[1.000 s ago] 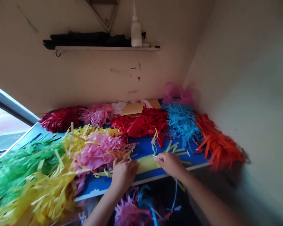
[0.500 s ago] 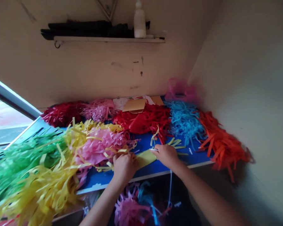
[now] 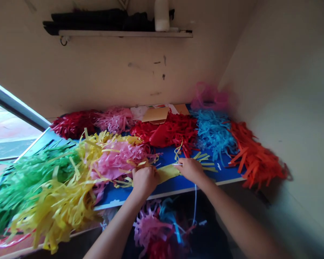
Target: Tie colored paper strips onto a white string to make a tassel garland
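A yellow fringed paper strip (image 3: 167,173) stretches between my two hands over the front of the blue table (image 3: 116,198). My left hand (image 3: 145,180) is closed on its left end, beside the pink fringed paper (image 3: 115,160). Closed as well, my right hand (image 3: 190,169) grips the strip's right end. A thin white string or strip shows at the right fingertips, but I cannot make out exactly what it is. Cut yellow fringe ends (image 3: 205,162) stick out beyond the right hand, and a twisted yellow strand (image 3: 178,149) rises behind it.
Yellow (image 3: 56,205) and green fringe (image 3: 43,183) lie at left. Dark red (image 3: 74,124), red (image 3: 175,131), blue (image 3: 214,131) and orange fringe (image 3: 256,154) line the back and right. A shelf (image 3: 129,34) carries a white bottle (image 3: 162,16). Pink fringe (image 3: 152,225) lies below the table edge.
The view has tilted down a little, so the shelf sits higher in the picture. Both hands keep their grip on the yellow strip with hardly any movement.
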The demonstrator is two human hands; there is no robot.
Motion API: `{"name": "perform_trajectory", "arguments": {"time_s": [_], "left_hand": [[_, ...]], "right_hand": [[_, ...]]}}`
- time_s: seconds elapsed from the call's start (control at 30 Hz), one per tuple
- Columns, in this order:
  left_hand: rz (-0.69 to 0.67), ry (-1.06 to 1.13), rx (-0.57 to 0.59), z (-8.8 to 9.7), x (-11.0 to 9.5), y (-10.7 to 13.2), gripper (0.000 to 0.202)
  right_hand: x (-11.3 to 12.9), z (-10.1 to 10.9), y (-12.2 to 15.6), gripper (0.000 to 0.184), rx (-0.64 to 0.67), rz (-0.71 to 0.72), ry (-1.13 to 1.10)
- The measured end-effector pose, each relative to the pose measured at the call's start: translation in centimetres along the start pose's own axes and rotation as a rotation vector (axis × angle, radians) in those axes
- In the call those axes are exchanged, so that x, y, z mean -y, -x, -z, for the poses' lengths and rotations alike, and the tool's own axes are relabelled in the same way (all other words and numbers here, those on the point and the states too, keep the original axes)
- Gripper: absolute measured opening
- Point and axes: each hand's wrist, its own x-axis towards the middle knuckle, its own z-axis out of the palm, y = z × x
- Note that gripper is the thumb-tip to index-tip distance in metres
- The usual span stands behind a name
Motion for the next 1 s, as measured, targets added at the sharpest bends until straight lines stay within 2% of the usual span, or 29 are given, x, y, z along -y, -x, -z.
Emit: {"name": "perform_trajectory", "arguments": {"time_s": [0.1, 0.13, 0.2, 0.27, 0.33, 0.43, 0.53, 0.67, 0.77, 0.87, 1.0], "left_hand": [[-0.077, -0.015, -0.093, 0.1, -0.2, 0.4, 0.022], [-0.123, -0.018, -0.124, 0.2, -0.3, 0.6, 0.023], [-0.232, -0.022, -0.167, 0.2, -0.3, 0.9, 0.021], [-0.331, -0.025, -0.188, 0.1, -0.2, 1.3, 0.019], [-0.4, -0.031, -0.207, -0.2, -0.1, 1.7, 0.017], [-0.474, -0.012, -0.281, -0.7, 0.0, 2.4, 0.018], [-0.466, 0.017, -0.355, -1.4, -0.1, 2.5, 0.022], [-0.421, 0.007, -0.381, -1.9, -0.1, 1.9, 0.014], [-0.449, 0.008, -0.374, -1.8, 0.3, 2.0, 0.013], [-0.478, 0.086, -0.329, -1.8, 1.1, 2.4, 0.016], [-0.391, 0.171, -0.284, -1.9, 1.7, 2.5, 0.026]], "right_hand": [[0.2, 0.6, 1.1, 0.025, -0.07, -0.034, 0.012], [0.2, 0.7, 1.7, 0.025, -0.106, -0.002, 0.01], [0.0, 0.7, 2.8, 0.026, -0.134, 0.197, -0.003], [-0.5, 0.4, 3.5, 0.026, -0.092, 0.434, -0.01], [-1.2, 0.0, 3.5, 0.026, -0.041, 0.522, -0.001], [-2.0, -0.3, 2.8, 0.026, -0.062, 0.443, -0.001], [-1.7, 0.2, 2.6, 0.028, -0.114, 0.381, -0.008], [-0.2, 0.4, 3.5, 0.034, -0.085, 0.441, -0.041], [-0.1, 0.2, 3.6, 0.022, -0.033, 0.434, -0.066], [-1.3, 0.3, 3.2, 0.019, -0.025, 0.399, -0.096], [-2.4, 0.7, 2.5, 0.02, -0.038, 0.323, -0.115]]}}
